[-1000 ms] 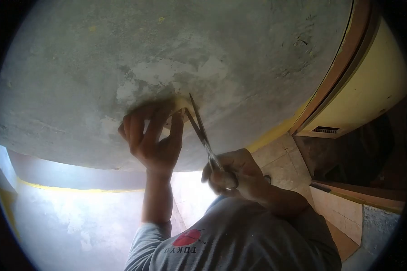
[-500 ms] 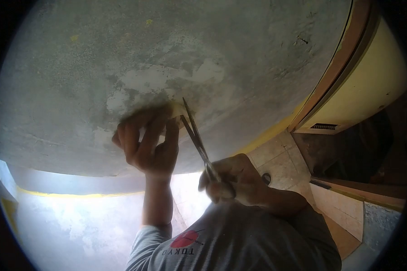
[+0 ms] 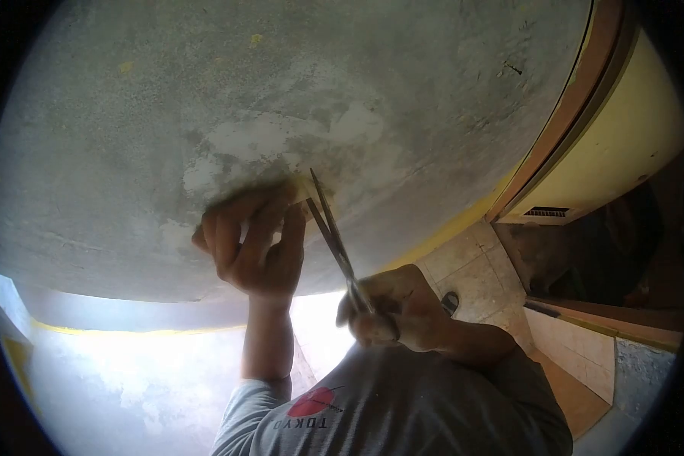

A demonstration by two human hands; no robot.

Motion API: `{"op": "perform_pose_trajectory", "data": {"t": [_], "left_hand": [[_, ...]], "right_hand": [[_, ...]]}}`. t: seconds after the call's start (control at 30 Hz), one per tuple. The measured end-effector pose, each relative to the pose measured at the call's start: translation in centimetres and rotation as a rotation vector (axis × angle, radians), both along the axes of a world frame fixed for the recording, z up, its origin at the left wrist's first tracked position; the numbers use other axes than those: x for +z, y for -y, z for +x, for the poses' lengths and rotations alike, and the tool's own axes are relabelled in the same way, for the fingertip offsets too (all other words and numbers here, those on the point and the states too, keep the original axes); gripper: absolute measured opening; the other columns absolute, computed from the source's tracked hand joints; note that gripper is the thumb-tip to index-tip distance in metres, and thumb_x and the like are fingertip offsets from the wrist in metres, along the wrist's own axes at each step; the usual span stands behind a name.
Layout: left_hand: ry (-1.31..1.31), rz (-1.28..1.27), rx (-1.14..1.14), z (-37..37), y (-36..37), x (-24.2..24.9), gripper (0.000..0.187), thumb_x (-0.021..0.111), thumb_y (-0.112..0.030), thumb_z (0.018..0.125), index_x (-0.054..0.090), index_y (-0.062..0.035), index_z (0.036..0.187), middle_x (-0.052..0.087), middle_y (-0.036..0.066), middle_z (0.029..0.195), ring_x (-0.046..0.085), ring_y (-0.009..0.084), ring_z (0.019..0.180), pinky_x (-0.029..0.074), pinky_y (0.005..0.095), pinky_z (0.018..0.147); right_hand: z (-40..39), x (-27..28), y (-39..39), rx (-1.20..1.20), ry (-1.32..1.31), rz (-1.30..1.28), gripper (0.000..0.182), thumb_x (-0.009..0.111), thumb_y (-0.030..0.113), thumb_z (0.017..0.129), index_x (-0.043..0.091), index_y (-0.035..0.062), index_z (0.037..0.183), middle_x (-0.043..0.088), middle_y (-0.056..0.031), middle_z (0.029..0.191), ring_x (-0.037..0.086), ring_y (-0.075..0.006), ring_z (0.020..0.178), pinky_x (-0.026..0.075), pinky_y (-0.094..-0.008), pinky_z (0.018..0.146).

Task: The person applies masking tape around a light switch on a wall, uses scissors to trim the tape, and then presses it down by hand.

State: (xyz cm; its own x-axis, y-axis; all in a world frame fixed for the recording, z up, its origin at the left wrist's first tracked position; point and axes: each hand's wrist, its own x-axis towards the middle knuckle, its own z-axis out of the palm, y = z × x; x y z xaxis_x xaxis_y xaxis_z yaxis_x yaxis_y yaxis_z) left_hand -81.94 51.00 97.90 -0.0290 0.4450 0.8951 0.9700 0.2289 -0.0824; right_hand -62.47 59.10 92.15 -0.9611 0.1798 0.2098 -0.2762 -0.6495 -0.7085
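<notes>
My right hand (image 3: 395,308) is closed round the handles of a pair of scissors (image 3: 331,232), whose blades stand a little apart and point up and left. Between my left hand's (image 3: 254,239) thumb and fingertips is a small pale, thin piece (image 3: 302,188); I cannot tell whether it is tape or paper. The blade tips are right at this piece, one on either side in this view. Behind both hands is a grey wall (image 3: 129,159) with whitish patches, and the left fingers are close in front of it.
A door frame (image 3: 562,114) and a yellowish door panel with a small vent (image 3: 545,212) stand on the right. Below lie floor tiles (image 3: 463,270) with a dark sandal (image 3: 450,302) on them. Bright light falls on a pale surface (image 3: 129,372) at lower left.
Both hands and the scissors appear slightly right and lower, along with a small shift of the whole view. The blades stay apart at the pale piece.
</notes>
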Motion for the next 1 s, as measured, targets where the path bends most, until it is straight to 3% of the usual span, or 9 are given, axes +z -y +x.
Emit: {"op": "perform_pose_trajectory", "data": {"t": [0.07, 0.13, 0.23, 0.5, 0.57, 0.63, 1.0], "left_hand": [[0.007, 0.016, -0.014, 0.0, 0.0, 0.0, 0.019, 0.088, -0.013, 0.073, 0.084, -0.0175, 0.092, 0.077, -0.007, 0.096, 0.062, 0.0102, 0.091, 0.037, 0.0319, 0.09], [-0.024, -0.002, -0.002, 0.0, 0.1, 0.0, 0.027, 0.089, -0.008, 0.068, 0.084, -0.0122, 0.094, 0.073, -0.003, 0.093, 0.063, 0.0147, 0.092, 0.042, 0.0334, 0.092], [-0.023, -0.003, -0.003, -0.1, 0.0, -0.1, 0.026, 0.089, -0.008, 0.068, 0.084, -0.0124, 0.094, 0.073, -0.004, 0.093, 0.063, 0.0147, 0.092, 0.042, 0.0334, 0.092], [-0.029, -0.017, -0.006, -0.2, 0.1, -0.1, 0.025, 0.089, -0.01, 0.07, 0.084, -0.0123, 0.094, 0.074, -0.004, 0.095, 0.064, 0.0156, 0.093, 0.042, 0.0336, 0.092], [-0.038, -0.018, -0.008, -0.4, 0.1, -0.4, 0.025, 0.089, -0.01, 0.07, 0.084, -0.0126, 0.094, 0.074, -0.004, 0.096, 0.064, 0.0157, 0.093, 0.042, 0.0337, 0.092], [0.007, 0.048, -0.034, -0.5, -0.2, -0.6, 0.022, 0.088, -0.014, 0.072, 0.085, -0.0186, 0.093, 0.074, -0.009, 0.094, 0.059, 0.0101, 0.089, 0.037, 0.0318, 0.089], [-0.001, 0.037, -0.038, -0.3, -0.2, -0.2, 0.022, 0.088, -0.013, 0.073, 0.085, -0.0189, 0.093, 0.074, -0.009, 0.094, 0.058, 0.0102, 0.088, 0.036, 0.0317, 0.088]], "right_hand": [[0.1, 0.2, 0.1, 0.013, 0.003, -0.024, 0.03, 0.079, 0.028, 0.099, 0.074, -0.0018, 0.098, 0.067, -0.0028, 0.071, 0.061, -0.0064, 0.063, 0.045, -0.0241, 0.055], [0.2, 0.5, 0.2, 0.025, 0.006, -0.049, 0.03, 0.078, 0.027, 0.099, 0.074, -0.002, 0.098, 0.067, -0.0029, 0.071, 0.061, -0.0061, 0.062, 0.044, -0.0236, 0.053], [0.4, 0.5, 0.2, 0.048, 0.015, -0.093, 0.027, 0.077, 0.025, 0.101, 0.073, -0.0022, 0.098, 0.067, -0.0034, 0.07, 0.058, -0.005, 0.058, 0.041, -0.023, 0.05], [0.9, 0.9, 0.1, 0.094, 0.003, -0.191, 0.028, 0.074, 0.021, 0.102, 0.072, -0.006, 0.095, 0.065, -0.0063, 0.066, 0.046, -0.0068, 0.039, 0.029, -0.0258, 0.035], [0.9, 1.0, 0.1, 0.082, -0.003, -0.189, 0.027, 0.074, 0.02, 0.102, 0.072, -0.0065, 0.094, 0.065, -0.0069, 0.066, 0.047, -0.0072, 0.039, 0.03, -0.0263, 0.035], [0.9, 1.1, 0.1, 0.072, -0.008, -0.187, 0.027, 0.074, 0.019, 0.102, 0.072, -0.007, 0.093, 0.066, -0.0074, 0.065, 0.048, -0.0077, 0.039, 0.031, -0.0268, 0.034], [0.6, 1.3, 0.7, 0.035, 0.064, -0.113, 0.026, 0.074, 0.016, 0.101, 0.072, -0.0087, 0.092, 0.068, -0.0098, 0.066, 0.059, -0.0115, 0.045, 0.044, -0.0269, 0.037]]}}
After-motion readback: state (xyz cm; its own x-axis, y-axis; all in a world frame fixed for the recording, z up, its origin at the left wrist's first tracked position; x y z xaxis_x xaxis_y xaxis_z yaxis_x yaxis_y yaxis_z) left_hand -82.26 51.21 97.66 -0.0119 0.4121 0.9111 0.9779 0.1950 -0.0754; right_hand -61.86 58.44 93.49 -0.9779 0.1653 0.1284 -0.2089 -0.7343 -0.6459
